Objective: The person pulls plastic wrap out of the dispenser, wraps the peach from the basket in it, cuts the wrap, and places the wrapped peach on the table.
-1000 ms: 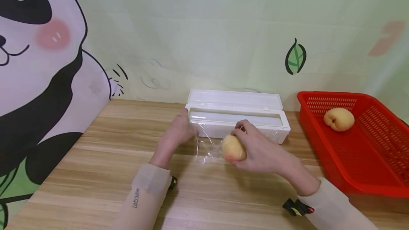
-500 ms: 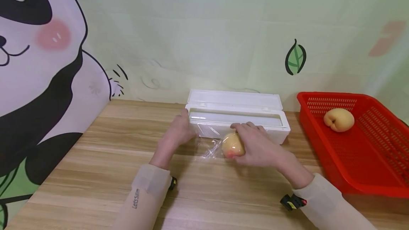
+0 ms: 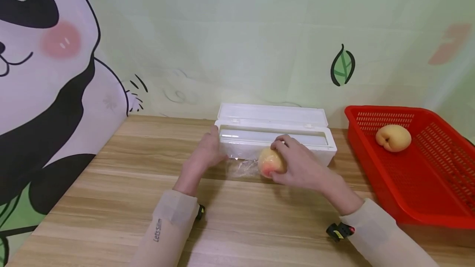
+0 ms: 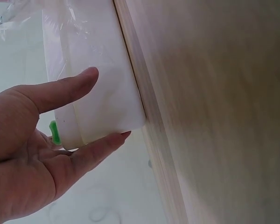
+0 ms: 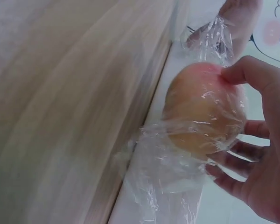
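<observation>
Right wrist: right fingers (image 5: 235,163) hold a peach (image 5: 200,109) in clear film (image 5: 165,172).

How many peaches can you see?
2. One peach, with clear film on it, is held in the right hand; the other peach lies in the red basket. The basket's cut-off edge might hide more.

Left fingers (image 4: 91,157) parted from thumb (image 4: 67,91), right fingers (image 5: 238,163) curled.
</observation>
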A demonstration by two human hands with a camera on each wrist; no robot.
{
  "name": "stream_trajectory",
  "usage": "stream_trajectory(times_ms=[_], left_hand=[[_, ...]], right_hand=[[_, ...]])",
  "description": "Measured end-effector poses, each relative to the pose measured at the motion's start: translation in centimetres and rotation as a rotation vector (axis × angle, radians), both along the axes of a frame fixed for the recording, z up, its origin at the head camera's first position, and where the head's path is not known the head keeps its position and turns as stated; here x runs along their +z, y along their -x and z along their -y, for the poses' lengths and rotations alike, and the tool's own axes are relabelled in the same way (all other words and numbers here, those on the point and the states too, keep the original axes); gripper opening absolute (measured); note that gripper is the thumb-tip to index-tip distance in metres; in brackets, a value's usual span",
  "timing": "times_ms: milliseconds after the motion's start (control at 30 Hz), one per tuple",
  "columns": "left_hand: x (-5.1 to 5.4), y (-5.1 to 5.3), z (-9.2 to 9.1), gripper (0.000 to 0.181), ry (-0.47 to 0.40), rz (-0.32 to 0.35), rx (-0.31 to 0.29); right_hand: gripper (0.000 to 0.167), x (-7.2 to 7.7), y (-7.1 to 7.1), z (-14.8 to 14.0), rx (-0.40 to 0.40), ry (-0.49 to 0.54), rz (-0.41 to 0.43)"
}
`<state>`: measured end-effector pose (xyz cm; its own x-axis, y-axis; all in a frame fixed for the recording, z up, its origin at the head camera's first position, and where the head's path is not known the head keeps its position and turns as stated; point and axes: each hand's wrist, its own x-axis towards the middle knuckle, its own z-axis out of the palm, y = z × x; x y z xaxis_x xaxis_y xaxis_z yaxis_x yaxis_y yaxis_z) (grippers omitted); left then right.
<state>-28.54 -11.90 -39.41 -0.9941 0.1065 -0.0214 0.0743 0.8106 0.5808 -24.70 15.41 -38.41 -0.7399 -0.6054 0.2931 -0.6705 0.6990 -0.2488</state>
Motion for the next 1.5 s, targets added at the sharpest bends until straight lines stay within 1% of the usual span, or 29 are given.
stream_trajectory(times_ms=[200,333,467,533,633,733,800,867,933,1100,1200,1333,1500], left_hand=[[0.1,-0.1,0.0,0.094,0.001,0.005,-0.005],[0.1,-0.1,0.0,0.092,0.006,0.003,-0.009],[0.0,0.1,0.0,0.086,0.002,-0.006,-0.011],[0.0,0.1,0.0,0.085,0.001,-0.004,-0.012],[-0.1,0.2,0.0,0.086,-0.008,0.008,-0.008],[0.0,0.3,0.0,0.086,-0.014,0.022,-0.001],[0.0,0.3,0.0,0.087,-0.021,0.027,0.000],[0.1,0.3,0.0,0.087,-0.022,0.029,-0.002],[0.1,0.2,0.0,0.085,-0.025,0.028,-0.002],[0.0,0.2,0.1,0.080,-0.031,0.020,0.006],[0.0,0.2,0.2,0.080,-0.034,0.027,0.010],[0.0,0.1,0.2,0.082,-0.037,0.036,0.015],[0.0,0.0,0.1,0.087,-0.048,0.048,0.022]], right_hand=[[0.059,-0.2,0.1,-0.1,-0.010,-0.001,-0.093],[0.060,-0.1,0.2,0.0,-0.028,0.019,-0.135],[0.058,-0.3,0.2,0.0,-0.010,0.067,-0.185],[0.051,-0.3,0.1,0.0,0.018,0.096,-0.224],[0.034,-0.3,0.1,0.1,0.088,0.129,-0.298],[0.021,0.0,-0.1,0.2,0.181,0.118,-0.382],[0.018,0.1,-0.2,0.3,0.234,0.093,-0.434],[0.021,0.2,-0.4,0.3,0.265,0.065,-0.475],[0.026,0.2,-0.6,0.4,0.270,0.044,-0.512],[0.034,0.3,-1.0,0.5,0.207,-0.020,-0.578],[0.047,0.3,-1.3,0.5,0.175,-0.076,-0.575],[0.068,0.4,-1.9,0.6,0.128,-0.154,-0.560],[0.084,0.4,-2.4,0.9,0.049,-0.215,-0.551]])
